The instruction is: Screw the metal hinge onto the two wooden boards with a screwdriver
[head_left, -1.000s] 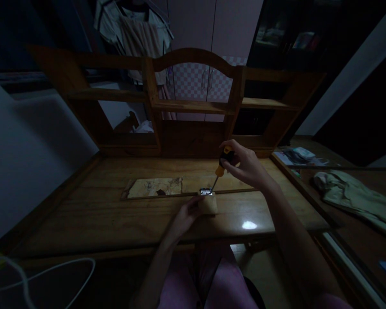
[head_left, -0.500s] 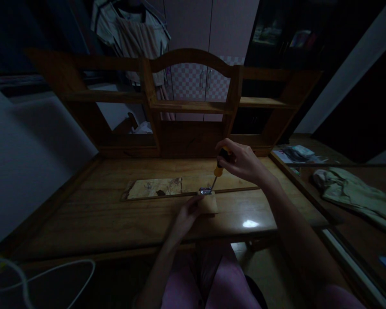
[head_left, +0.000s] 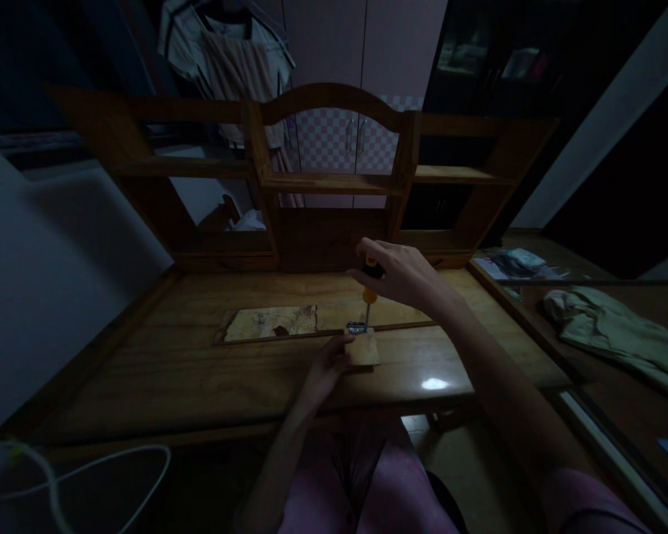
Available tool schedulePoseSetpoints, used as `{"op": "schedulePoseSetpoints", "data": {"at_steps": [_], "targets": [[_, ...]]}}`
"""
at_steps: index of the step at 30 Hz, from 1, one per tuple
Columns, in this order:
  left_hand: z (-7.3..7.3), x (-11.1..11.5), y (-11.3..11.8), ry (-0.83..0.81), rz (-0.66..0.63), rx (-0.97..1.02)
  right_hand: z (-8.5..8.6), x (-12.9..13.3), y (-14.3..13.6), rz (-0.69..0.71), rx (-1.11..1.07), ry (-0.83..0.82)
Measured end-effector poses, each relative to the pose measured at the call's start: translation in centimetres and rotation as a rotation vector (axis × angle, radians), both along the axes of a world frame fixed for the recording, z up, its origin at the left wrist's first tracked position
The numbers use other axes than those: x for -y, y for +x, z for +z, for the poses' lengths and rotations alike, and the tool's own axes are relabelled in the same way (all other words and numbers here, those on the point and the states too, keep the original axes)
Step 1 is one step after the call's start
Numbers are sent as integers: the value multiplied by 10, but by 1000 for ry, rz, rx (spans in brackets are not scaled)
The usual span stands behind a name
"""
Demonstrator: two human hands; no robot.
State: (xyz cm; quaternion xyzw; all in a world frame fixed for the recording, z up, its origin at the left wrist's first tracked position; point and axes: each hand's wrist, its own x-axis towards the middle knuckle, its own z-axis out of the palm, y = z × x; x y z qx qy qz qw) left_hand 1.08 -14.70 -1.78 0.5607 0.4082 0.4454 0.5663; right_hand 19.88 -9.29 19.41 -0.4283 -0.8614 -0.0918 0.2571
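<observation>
My right hand (head_left: 404, 274) is closed round the yellow and black handle of a screwdriver (head_left: 369, 294), which stands nearly upright. Its tip meets the right end of a small silver metal hinge (head_left: 357, 326). The hinge lies at the far edge of a small pale wooden block (head_left: 363, 350) on the wooden desk (head_left: 200, 378). My left hand (head_left: 329, 365) grips the block's left side, with its fingertips close to the hinge. Its lower fingers are dim and partly hidden.
A patch of worn, peeling surface (head_left: 272, 322) lies left of the block. Behind the desktop rises a wooden shelf unit (head_left: 331, 182). A white cable (head_left: 161, 460) loops at the lower left. Pale green cloth (head_left: 606, 326) lies on a surface to the right.
My right hand has moved slightly left with the screwdriver, which now stands more upright. The fingers on the handle have opened out a little. My left hand still holds the block.
</observation>
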Motion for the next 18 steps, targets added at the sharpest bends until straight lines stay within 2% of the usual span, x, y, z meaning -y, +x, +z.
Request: {"op": "schedulePoseSetpoints", "data": {"at_steps": [5, 10, 16, 18], "targets": [[-2, -2, 1, 3, -38, 55, 2, 1, 1, 131, -55, -64], [-4, -5, -1, 118, 6, -33, -12, -7, 0, 94, -155, 14], [-5, -4, 1, 108, 26, -1, -22, -6, 11, 211, -245, -26], [-3, -4, 2, 108, 19, 8, -25, -6, 13, 191, -268, -12]]}}
